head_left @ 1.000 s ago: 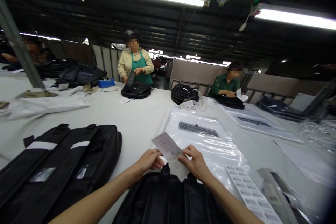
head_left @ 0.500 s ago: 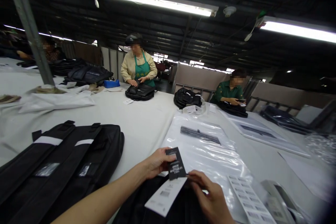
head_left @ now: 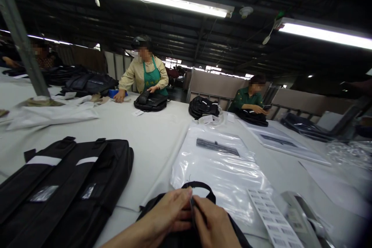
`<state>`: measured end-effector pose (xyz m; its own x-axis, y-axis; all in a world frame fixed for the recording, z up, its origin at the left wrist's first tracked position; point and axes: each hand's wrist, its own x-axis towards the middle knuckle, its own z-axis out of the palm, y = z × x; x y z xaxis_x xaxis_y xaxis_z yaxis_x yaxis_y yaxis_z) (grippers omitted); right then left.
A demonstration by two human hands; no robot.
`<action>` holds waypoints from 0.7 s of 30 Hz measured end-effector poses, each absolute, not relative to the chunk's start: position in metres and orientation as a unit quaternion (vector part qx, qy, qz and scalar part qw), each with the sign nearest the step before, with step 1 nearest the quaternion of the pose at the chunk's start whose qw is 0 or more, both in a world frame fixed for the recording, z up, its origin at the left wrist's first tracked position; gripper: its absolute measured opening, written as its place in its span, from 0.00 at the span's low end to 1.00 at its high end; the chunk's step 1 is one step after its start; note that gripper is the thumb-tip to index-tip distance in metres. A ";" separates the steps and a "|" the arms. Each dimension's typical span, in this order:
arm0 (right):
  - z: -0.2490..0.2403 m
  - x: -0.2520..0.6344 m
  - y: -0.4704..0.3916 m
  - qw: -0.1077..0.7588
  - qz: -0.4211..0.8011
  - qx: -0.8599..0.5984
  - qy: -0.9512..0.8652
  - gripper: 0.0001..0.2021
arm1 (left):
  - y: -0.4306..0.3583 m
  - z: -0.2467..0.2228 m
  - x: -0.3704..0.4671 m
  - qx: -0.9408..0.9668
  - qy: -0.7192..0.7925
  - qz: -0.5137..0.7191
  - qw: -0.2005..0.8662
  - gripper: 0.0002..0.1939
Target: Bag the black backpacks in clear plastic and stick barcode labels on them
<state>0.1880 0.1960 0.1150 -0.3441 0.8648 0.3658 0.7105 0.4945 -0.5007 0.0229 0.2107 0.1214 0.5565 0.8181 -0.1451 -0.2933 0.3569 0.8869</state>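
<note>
My left hand (head_left: 171, 209) and my right hand (head_left: 213, 219) meet over a black backpack (head_left: 154, 203) at the bottom centre. Between the fingers of my right hand a dark hang tag (head_left: 192, 202) shows nearly edge-on. My left thumb and fingers are pinched together against it; what exactly they grip is hidden. Thin threads stick up above the fingertips. Just beyond my hands, the bag's black carry handle (head_left: 210, 190) forms a loop. The white tag is out of sight.
Another black backpack (head_left: 116, 162) lies at left, straps up. Clear plastic bags (head_left: 215, 170) are stacked ahead. A barcode label sheet (head_left: 271, 217) and a grey handheld device (head_left: 305, 217) lie at right. Across the table, a co-worker in a green apron (head_left: 151, 73) handles a black bag.
Both my hands have drawn together and lower over the backpack. The dark tag has turned from face-on to edge-on, and the white tag has dropped from view. The aproned co-worker has reached sideways.
</note>
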 end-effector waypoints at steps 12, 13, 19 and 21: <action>0.082 0.203 0.188 0.434 0.365 -0.554 -0.609 0.28 | 0.219 0.091 0.026 0.377 0.350 0.433 0.740 0.25; 0.082 0.202 0.188 0.434 0.339 -0.547 -0.631 0.29 | 0.219 0.092 0.027 0.380 0.354 0.435 0.736 0.26; 0.102 0.191 0.182 0.386 0.285 -0.522 -0.705 0.24 | 0.211 0.100 0.026 0.582 0.383 0.414 0.585 0.22; 0.109 0.188 0.180 0.372 0.379 -0.497 -0.686 0.24 | 0.204 0.104 0.023 0.652 0.337 0.357 0.577 0.20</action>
